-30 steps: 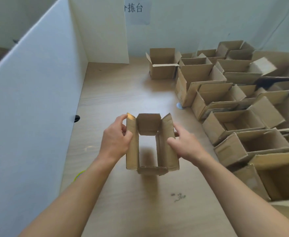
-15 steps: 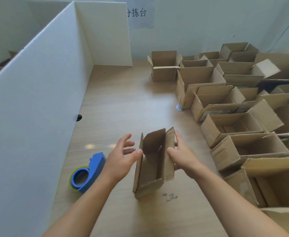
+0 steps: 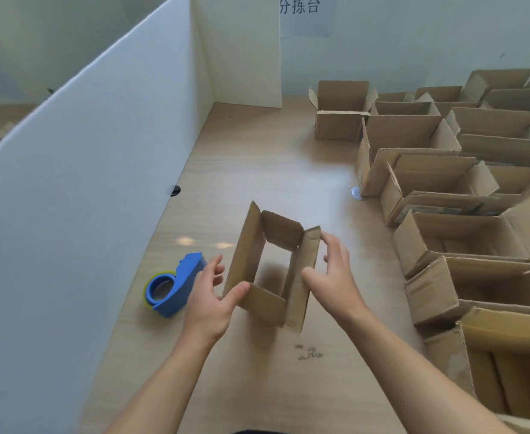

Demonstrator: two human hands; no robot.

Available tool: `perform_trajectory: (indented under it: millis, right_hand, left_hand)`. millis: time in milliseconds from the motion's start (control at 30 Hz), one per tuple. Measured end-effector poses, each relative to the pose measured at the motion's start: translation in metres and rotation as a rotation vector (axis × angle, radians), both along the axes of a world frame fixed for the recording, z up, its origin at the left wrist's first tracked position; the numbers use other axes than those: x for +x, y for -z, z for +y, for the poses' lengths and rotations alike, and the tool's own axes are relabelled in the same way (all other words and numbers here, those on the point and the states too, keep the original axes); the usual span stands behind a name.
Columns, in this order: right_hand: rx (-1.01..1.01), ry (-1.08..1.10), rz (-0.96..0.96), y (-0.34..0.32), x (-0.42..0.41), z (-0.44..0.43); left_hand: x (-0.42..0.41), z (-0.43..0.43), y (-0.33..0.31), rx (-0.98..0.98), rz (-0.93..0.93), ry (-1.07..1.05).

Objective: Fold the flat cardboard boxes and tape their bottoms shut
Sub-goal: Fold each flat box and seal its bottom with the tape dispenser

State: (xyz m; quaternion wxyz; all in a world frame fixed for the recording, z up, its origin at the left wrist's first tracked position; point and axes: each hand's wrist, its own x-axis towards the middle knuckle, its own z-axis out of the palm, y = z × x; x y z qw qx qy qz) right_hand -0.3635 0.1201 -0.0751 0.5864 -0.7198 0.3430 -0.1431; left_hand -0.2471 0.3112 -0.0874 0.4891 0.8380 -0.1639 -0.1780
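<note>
Loosely, both hands, left hand (image 3: 208,297) and right hand (image 3: 335,277), fingers spread, flank the rectangular corrugated cardboard box (image 3: 247,245)

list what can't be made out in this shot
Head view:
- tape dispenser: its right end, hidden by the left hand.
- finished boxes: bottoms hidden underneath; nearest ones cut off by the right edge.
- dark specks on the table: too small to identify.
- wall sign: top cut off by the upper edge.
</note>
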Motion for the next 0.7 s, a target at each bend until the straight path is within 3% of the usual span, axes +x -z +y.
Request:
perform_trajectory:
  millis: [67, 200, 433, 567, 700]
  right_hand:
    - [-0.043, -0.113, -0.078, -0.007, -0.004, -0.006]
    - [0.150, -0.202, -0.171, -0.013, 0.003, -0.030]
    - [-0.092, -0.321, -0.057, 0.000, -0.005, -0.053]
    - [-0.207, -0.428, 0.002, 0.014, -0.017, -0.059]
    - [-0.256, -0.173, -0.027, 0.024, -0.015, -0.053]
  left_hand:
    - [0.003, -0.005, 0.001, 0.042, -0.007, 0.031]
    - [0.007, -0.012, 0.000, 0.061, 0.052, 0.013]
    - [0.018, -0.038, -0.008, 0.161, -0.028, -0.010]
    - [0.029, -0.037, -0.014, -0.001, 0.130, 0.065]
    - [0.030, -0.025, -0.017, -0.198, 0.323, 0.293]
